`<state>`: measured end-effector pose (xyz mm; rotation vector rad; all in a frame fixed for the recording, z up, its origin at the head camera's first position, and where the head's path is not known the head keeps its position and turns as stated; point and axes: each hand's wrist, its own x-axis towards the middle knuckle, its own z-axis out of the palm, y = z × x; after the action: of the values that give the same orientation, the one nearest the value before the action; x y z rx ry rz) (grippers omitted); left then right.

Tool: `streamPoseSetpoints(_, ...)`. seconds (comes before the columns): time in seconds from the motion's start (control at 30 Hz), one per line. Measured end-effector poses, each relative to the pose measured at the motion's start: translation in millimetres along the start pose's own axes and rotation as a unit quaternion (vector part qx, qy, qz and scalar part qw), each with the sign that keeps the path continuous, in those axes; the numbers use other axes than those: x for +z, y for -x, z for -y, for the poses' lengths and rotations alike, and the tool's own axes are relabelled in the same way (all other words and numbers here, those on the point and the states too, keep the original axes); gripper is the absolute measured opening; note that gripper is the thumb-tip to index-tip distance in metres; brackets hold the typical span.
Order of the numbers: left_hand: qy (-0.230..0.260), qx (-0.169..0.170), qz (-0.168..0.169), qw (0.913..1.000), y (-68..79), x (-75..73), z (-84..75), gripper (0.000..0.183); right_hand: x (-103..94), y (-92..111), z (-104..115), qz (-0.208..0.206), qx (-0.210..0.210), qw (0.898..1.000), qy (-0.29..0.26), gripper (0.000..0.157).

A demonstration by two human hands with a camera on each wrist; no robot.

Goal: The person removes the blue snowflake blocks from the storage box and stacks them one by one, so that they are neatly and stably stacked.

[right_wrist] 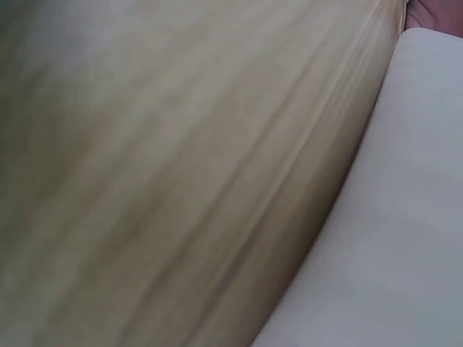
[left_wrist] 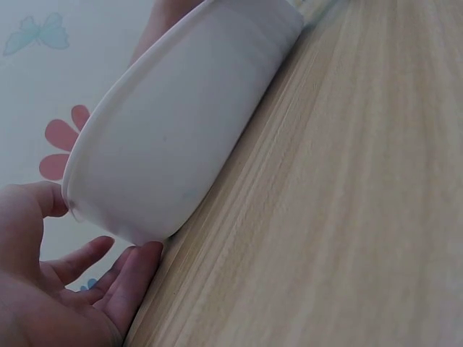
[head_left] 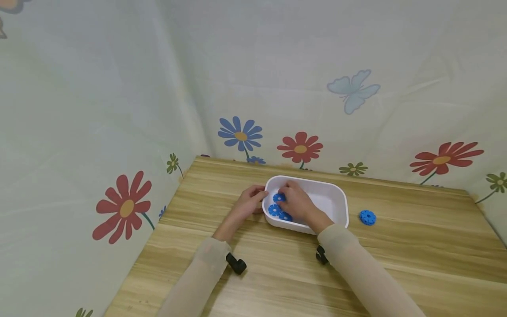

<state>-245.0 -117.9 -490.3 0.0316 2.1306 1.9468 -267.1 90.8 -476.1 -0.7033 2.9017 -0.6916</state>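
Note:
A white plastic tray (head_left: 325,199) stands on the wooden table, with several blue notched discs (head_left: 274,210) at its left end. My left hand (head_left: 248,201) holds that end from outside. In the left wrist view its thumb touches the rim of the tray (left_wrist: 173,123), and its fingertips meet the lower wall near the table. Inside the tray, my right hand (head_left: 296,201) pinches a blue notched disc (head_left: 278,197) between thumb and fingers; the hand partly covers the discs. The right wrist view shows mostly table and the tray's outer wall (right_wrist: 383,217).
Right of the tray, more blue notched discs (head_left: 368,217) lie in a small stack on the wooden table (head_left: 428,237). A flower-printed curtain (head_left: 277,66) hangs behind the table and along its left side. Each wrist wears a black camera mount (head_left: 236,264).

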Motion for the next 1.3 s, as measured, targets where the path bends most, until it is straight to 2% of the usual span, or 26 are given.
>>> streamPoseSetpoints(0.83,0.010,0.008,0.007,0.9999,-2.9,-1.5,1.4,0.046,-0.9,1.8,-2.5,-0.002,0.007,1.000,-0.012,0.040)
streamPoseSetpoints(1.3,0.004,0.005,0.009,0.9999,-0.2,-2.7,2.2,0.046,-1.4,4.2,1.8,0.009,-0.005,1.000,0.027,0.044)
